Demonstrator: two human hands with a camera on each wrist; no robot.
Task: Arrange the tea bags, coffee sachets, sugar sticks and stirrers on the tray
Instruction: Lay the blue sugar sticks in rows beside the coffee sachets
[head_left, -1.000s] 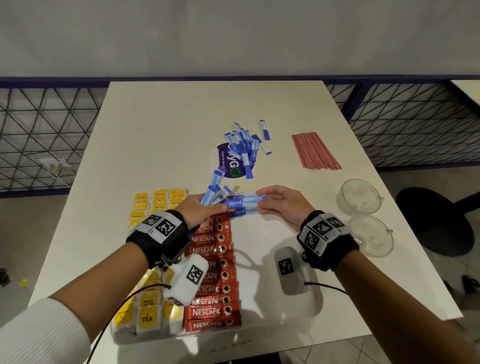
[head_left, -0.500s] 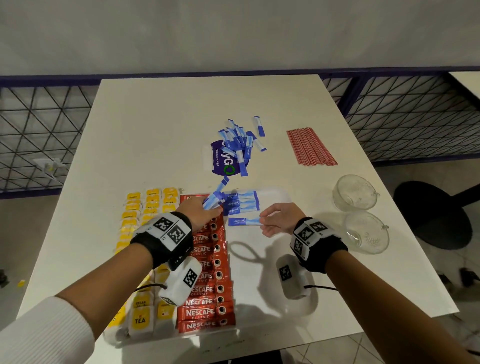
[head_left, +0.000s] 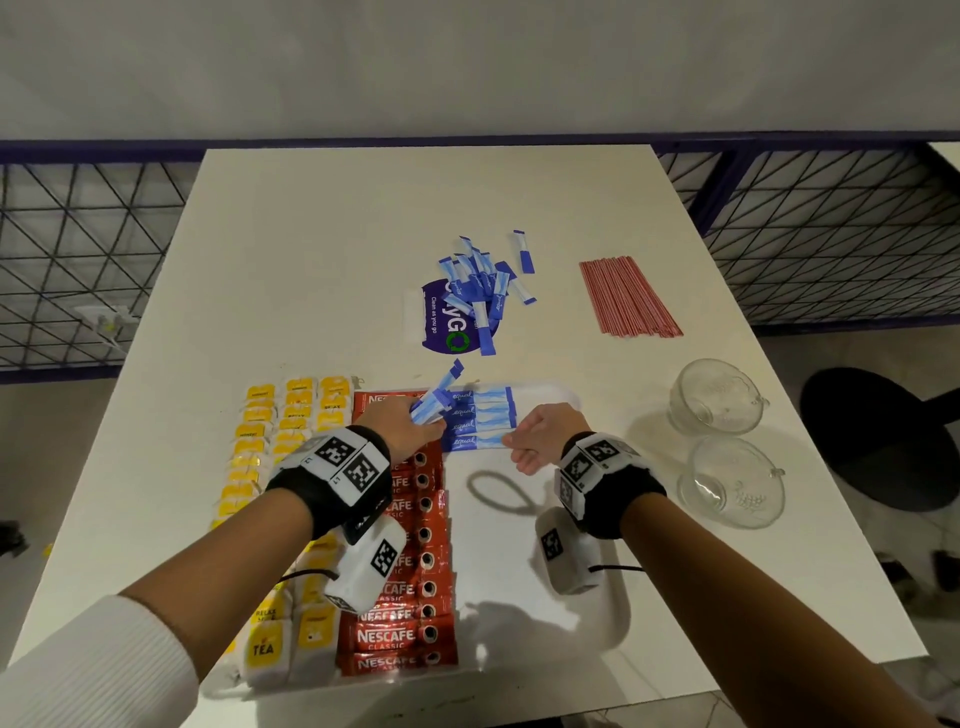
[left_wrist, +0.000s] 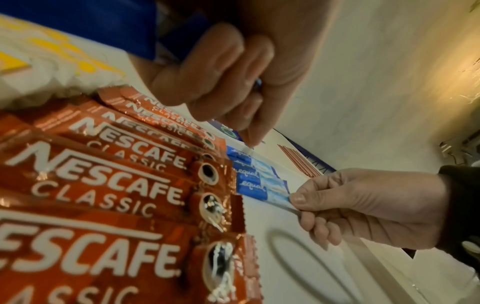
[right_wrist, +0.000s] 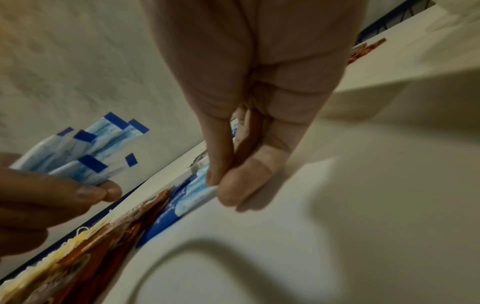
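Note:
On the white tray (head_left: 597, 631) lie yellow tea bags (head_left: 260, 452) at the left and red Nescafe coffee sachets (head_left: 410, 587) beside them. Several blue sugar sticks (head_left: 480, 415) lie in a row at the tray's far end. My left hand (head_left: 402, 426) grips a bundle of sugar sticks (right_wrist: 78, 152) above the sachets. My right hand (head_left: 540, 434) pinches the right end of the nearest sugar stick (left_wrist: 262, 190) in the row, which lies flat on the tray. A loose heap of sugar sticks (head_left: 480, 283) and red stirrers (head_left: 626, 296) lie on the table beyond.
Two clear glass cups (head_left: 714, 397) (head_left: 735, 480) stand on the table right of the tray. A purple sticker (head_left: 441, 322) lies under the loose sticks. Black wire fencing (head_left: 67, 260) flanks the white table (head_left: 311, 234); a dark stool (head_left: 883, 436) stands at the right.
My right hand drew a stick from the left hand's bundle, brought it back toward me and laid it as the nearest one in the row. The left hand stayed over the sachets.

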